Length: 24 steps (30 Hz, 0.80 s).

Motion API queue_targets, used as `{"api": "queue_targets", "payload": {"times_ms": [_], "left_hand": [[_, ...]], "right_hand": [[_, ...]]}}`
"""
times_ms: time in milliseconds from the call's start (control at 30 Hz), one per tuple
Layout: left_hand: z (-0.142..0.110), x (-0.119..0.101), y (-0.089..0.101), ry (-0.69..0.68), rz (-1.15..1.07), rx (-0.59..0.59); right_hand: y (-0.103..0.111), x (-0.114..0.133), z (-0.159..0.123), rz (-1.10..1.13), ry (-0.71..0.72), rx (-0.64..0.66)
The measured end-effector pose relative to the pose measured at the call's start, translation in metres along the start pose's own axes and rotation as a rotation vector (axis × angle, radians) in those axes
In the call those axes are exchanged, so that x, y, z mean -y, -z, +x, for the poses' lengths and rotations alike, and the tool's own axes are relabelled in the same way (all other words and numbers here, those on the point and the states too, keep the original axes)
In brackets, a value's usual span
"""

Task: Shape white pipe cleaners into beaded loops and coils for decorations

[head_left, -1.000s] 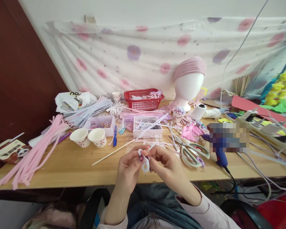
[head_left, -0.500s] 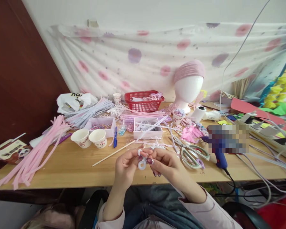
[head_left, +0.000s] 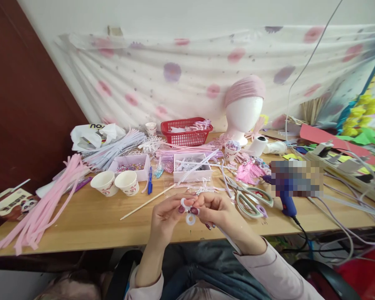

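Between my two hands is a pale lilac chenille stem (head_left: 190,219) bent into small loops, one ring hanging below the fingertips. My left hand (head_left: 168,215) pinches its upper loop between thumb and index finger. From the other side, my right hand (head_left: 217,210) pinches the same piece, thumb against it and the other fingers curled under. The fingers hide the middle of the piece. Just beyond the hands lies a clear bag of pearl beads (head_left: 204,191). Green-handled scissors (head_left: 248,202) lie to the right of my right hand, and a thin wooden stick (head_left: 146,203) to the left.
Two paper cups (head_left: 126,183), a blue pen (head_left: 150,180) and bead boxes (head_left: 192,173) stand behind the hands. Pink chenille strips (head_left: 50,204) lie left. A red basket (head_left: 186,137) and foam head (head_left: 244,112) are at the back. Right are a blue glue gun (head_left: 288,204) and cables.
The lower ring has shifted slightly right and down and turned more face-on. Both hands keep their pinch on the piece. The whole view has shifted a little.
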<state>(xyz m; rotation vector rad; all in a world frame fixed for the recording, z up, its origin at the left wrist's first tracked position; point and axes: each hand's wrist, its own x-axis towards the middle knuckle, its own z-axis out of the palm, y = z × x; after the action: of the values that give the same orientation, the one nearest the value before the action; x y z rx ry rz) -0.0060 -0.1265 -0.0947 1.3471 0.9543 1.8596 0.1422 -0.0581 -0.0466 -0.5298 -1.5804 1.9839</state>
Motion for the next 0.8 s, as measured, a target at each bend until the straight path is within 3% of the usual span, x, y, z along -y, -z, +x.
{"api": "queue_targets", "payload": {"times_ms": [233,367,533,667,800], "left_hand": [[0.003,-0.003,-0.009,-0.091,0.030,0.006],[0.004,-0.005,-0.013,-0.145,0.125,-0.046],[0.008,-0.007,-0.014,-0.218,0.173,-0.020],[0.007,-0.008,-0.020,-0.221,0.211,-0.113],[0.002,-0.011,-0.024,-0.210,0.327,-0.159]], "right_hand": [[-0.005,-0.002,0.001,0.320,-0.199,0.155],[-0.006,-0.001,0.003,0.398,-0.170,0.144],[-0.002,-0.002,0.004,0.366,-0.147,0.152],[-0.003,-0.001,0.003,0.278,-0.060,0.042],[-0.005,0.005,-0.003,0.048,0.074,-0.014]]}}
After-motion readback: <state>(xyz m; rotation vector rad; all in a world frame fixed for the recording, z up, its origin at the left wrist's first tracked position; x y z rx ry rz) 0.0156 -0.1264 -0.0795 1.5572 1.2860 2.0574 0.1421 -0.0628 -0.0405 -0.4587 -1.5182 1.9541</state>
